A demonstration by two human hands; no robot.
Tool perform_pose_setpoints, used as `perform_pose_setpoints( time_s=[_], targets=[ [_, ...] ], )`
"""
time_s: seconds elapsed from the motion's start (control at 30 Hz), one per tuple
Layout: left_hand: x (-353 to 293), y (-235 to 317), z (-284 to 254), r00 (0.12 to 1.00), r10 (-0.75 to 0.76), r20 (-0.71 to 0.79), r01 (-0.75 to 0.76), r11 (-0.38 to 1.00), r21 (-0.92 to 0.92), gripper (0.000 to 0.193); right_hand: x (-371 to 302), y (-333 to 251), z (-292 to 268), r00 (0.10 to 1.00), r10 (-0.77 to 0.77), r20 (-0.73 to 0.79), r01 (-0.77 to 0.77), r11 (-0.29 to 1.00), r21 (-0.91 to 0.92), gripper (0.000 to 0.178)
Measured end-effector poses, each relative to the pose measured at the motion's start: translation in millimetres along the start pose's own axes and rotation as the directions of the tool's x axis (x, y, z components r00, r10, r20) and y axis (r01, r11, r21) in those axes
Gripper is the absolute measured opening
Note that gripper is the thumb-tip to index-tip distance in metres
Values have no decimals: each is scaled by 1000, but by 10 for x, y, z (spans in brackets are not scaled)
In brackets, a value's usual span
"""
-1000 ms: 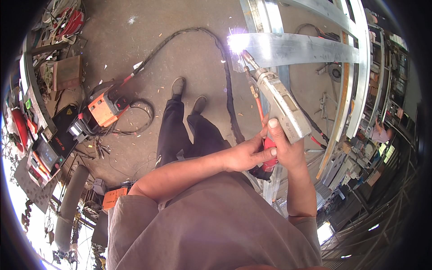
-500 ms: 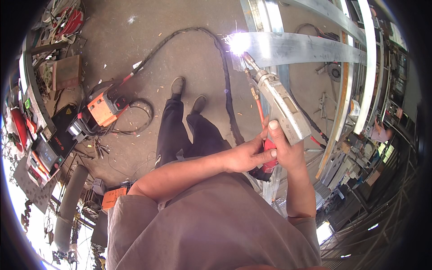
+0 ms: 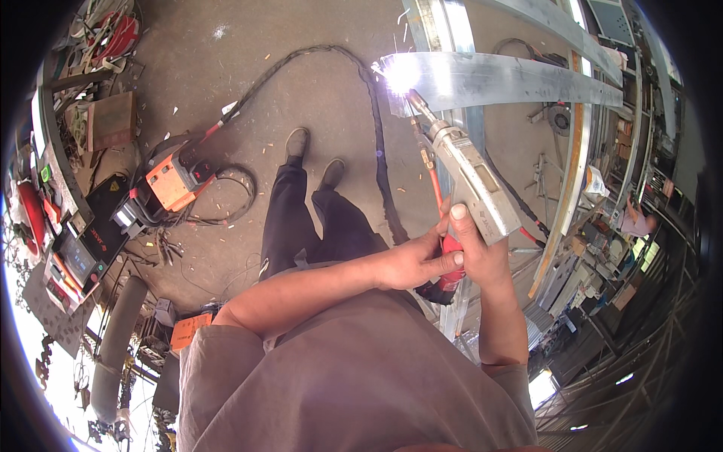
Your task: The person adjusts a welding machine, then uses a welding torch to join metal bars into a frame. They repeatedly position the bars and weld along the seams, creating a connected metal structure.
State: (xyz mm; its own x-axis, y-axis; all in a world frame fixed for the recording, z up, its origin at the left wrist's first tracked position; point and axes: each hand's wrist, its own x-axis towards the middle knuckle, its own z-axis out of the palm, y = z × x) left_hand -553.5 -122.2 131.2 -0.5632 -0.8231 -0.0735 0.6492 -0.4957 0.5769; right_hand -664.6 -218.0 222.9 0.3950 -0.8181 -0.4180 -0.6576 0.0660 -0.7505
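Note:
My left hand (image 3: 416,261) and my right hand (image 3: 484,258) are both closed round the red handle of a handheld welding gun (image 3: 476,179). My right thumb lies against the back of its silver body. The gun's nozzle points up and to the left, into a glaring white arc (image 3: 401,74) with sparks at its left. That glare sits at the left end of a flat silver metal strip (image 3: 512,80) and hides the spot where the nozzle tip meets it. Beneath the strip run upright metal profiles (image 3: 458,30). An orange-red hose (image 3: 434,181) runs along the gun's left side.
A black cable (image 3: 382,166) loops across the floor on the left, near an orange-and-black machine (image 3: 175,183). Cluttered shelving with red coils (image 3: 120,36) stands far left. Long metal bars (image 3: 576,166) and stacked materials line the right. An orange box (image 3: 190,331) sits lower left.
A long bright bar at the upper right has gone from its place, and the strip's right end now shows farther right. Sparks fly in a different pattern. Both hands and the gun hold still.

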Motion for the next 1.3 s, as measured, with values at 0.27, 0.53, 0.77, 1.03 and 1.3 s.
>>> perform_pose_setpoints(
  time_s=[0.27, 0.53, 0.77, 1.03, 1.3],
  targets=[
    [-22, 8, 12, 999, -49, 18, 49, 999, -11, 105, -35, 5, 8, 1000, -27, 4, 27, 1000, 5, 28],
    [-16, 0, 18, 998, -60, 21, 60, 998, -1, 106, -57, 21, 4, 1000, 8, -1, -8, 1000, 15, 28],
    [-24, -14, 44, 1000, -29, -7, 29, 999, 46, 97, -95, 33, -9, 1000, 21, 1, -21, 1000, 10, 28],
    [-30, -62, 71, 999, -32, -4, 32, 999, 20, 103, -137, 44, -8, 1000, 23, -10, -23, 1000, 13, 26],
    [-51, -82, 97, 999, -34, -9, 34, 999, 40, 96, -169, 41, -17, 999, 44, 13, -44, 999, 29, 25]
  ],
)
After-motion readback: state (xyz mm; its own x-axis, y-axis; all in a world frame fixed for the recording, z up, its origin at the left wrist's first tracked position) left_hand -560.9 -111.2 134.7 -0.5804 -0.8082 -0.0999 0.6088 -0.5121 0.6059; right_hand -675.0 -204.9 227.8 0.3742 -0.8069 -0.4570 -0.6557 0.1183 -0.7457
